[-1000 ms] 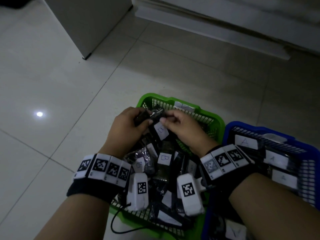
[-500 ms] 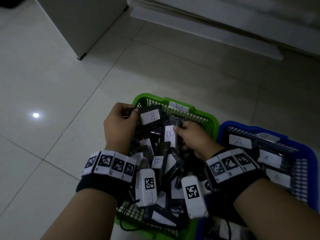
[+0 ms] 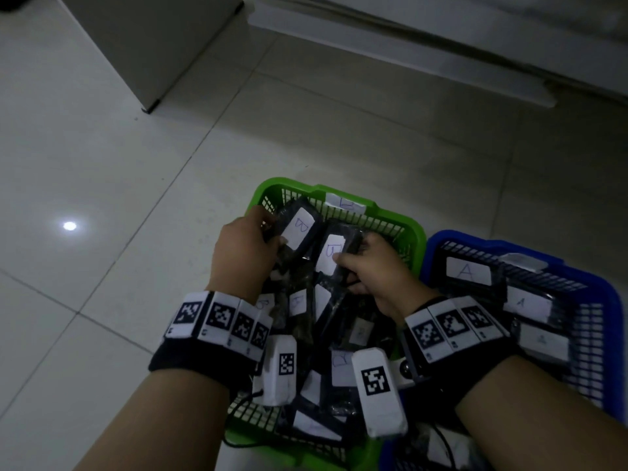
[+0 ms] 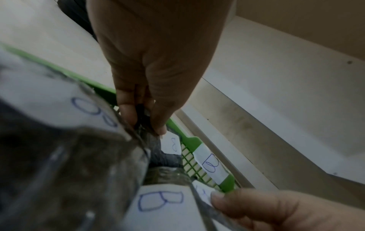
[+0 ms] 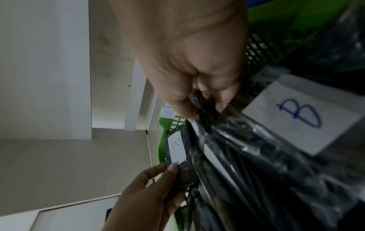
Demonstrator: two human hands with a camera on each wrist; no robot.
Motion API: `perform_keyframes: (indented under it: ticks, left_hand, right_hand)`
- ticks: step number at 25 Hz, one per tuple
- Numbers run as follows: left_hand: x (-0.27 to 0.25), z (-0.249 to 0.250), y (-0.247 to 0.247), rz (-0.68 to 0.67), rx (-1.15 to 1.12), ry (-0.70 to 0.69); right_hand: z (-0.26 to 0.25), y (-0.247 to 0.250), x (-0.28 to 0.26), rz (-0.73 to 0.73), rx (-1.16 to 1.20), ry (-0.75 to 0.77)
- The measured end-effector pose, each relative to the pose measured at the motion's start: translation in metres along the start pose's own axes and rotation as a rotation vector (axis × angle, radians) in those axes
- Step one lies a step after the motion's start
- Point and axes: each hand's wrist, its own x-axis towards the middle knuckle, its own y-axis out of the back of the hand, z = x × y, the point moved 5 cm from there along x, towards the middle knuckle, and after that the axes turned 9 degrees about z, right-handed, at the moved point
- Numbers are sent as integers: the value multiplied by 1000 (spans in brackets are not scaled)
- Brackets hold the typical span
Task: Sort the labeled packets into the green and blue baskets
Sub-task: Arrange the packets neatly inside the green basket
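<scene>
- Head view: two baskets side by side on the floor. B packets are heaped in the green basket [image 3: 413, 229], too tangled for counting; three A labels are counted in the blue basket [image 3: 608, 300]. Sorting is judged nearly complete.
- Left wrist view: the left hand [image 4: 156, 65] fingers are seen pinching one B packet [image 4: 92, 109].
- Right wrist view: the right hand [image 5: 197, 59] fingers are closed on another B packet [image 5: 247, 140].

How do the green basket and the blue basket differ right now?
The green basket bears a B tag and holds B-labelled packets; the blue basket holds A-labelled ones. Both hands, left hand and right hand, work in the green basket, none in the blue. Both are slatted plastic, side by side on the floor.
</scene>
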Motion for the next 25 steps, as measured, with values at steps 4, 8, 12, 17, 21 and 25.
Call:
perform_keyframes:
  ticks: [4, 8, 12, 17, 21, 25]
  left_hand:
    - [-8, 0, 2, 32, -29, 94]
    - [-10, 11, 1, 55, 177, 16]
    - [-8, 21, -7, 74, 119, -220]
    - [-29, 33, -38, -460, 35, -398]
    - [-33, 30, -42, -489, 132, -450]
    - [-41, 34, -49, -581, 348, -481]
  right_hand:
    - [9, 20, -2, 154, 201, -153]
    - [6, 19, -8, 152, 452, -268]
    - [0, 14, -15, 162, 643, -357]
    - [-3, 5, -19, 180, 667, -357]
    - [7, 1, -22, 138, 449, -365]
    - [-1, 16, -31, -88, -464, -34]
